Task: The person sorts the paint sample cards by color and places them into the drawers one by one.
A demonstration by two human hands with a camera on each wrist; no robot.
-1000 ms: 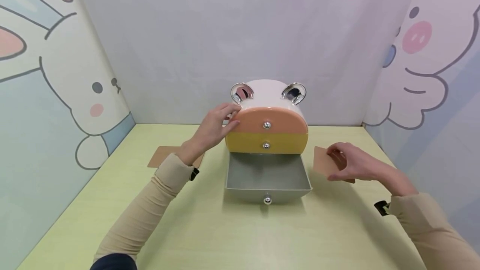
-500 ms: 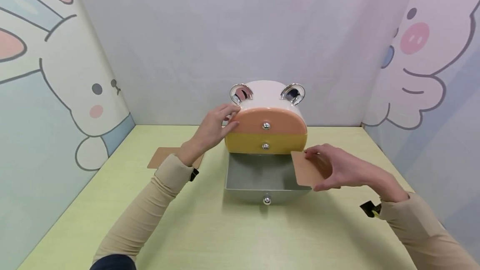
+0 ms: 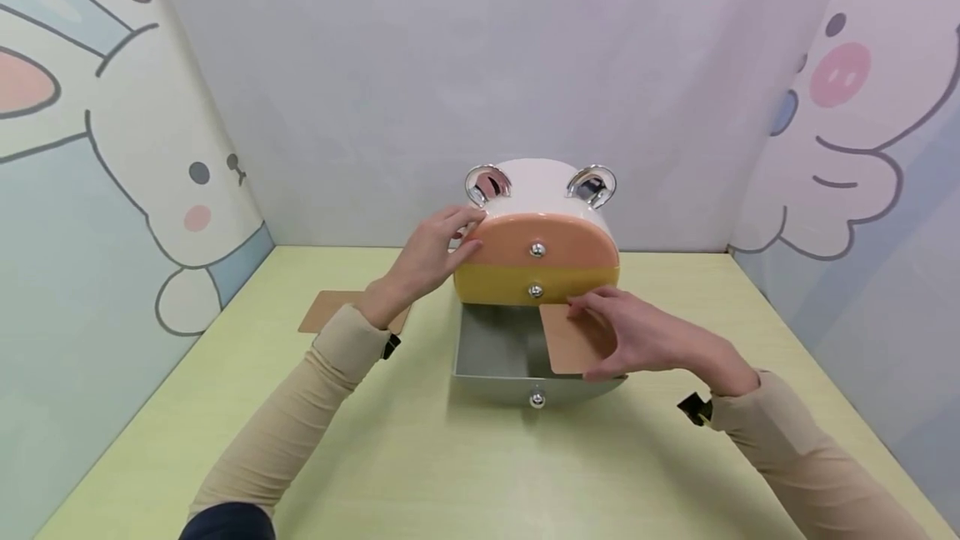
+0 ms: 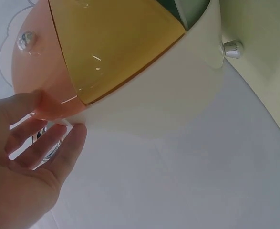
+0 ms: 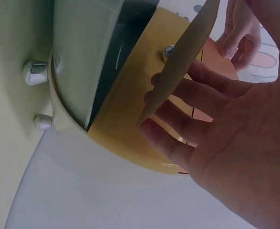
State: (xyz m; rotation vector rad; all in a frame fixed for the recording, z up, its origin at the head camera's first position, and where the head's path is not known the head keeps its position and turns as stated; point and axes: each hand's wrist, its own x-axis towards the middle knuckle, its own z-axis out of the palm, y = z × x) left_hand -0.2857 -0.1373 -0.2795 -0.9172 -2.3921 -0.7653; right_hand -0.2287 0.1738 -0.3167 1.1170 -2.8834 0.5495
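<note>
- Head view: the right hand (image 3: 645, 332) grips the held card (image 3: 573, 340), a thin brown sheet, fingertips at its far edge and thumb at its near edge. The card juts out leftward from the hand and lies over the right part of the pulled-out grey drawer (image 3: 487, 348). Its long axis seems to run left to right, across the drawer, though the hand hides its right end.
- Same view: the left hand (image 3: 431, 252) is at the upper left of the cabinet (image 3: 536, 182), well apart from the held card, so the right hand is plainly the nearer. A second card (image 3: 326, 311) lies flat on the counter (image 3: 487, 473), left of the cabinet, partly behind the left sleeve (image 3: 348, 344).
- Left wrist view: the thumb rests on the orange drawer front (image 4: 44, 71) and the other fingers bend round to the white shell, so this hand holds the cabinet by its edge. Neither card shows here.
- Right wrist view: the held card appears nearly edge-on and slightly bowed, fingertips along it, before the yellow drawer front (image 5: 125, 124). It looks higher than the grey drawer's rim and apart from it.
</note>
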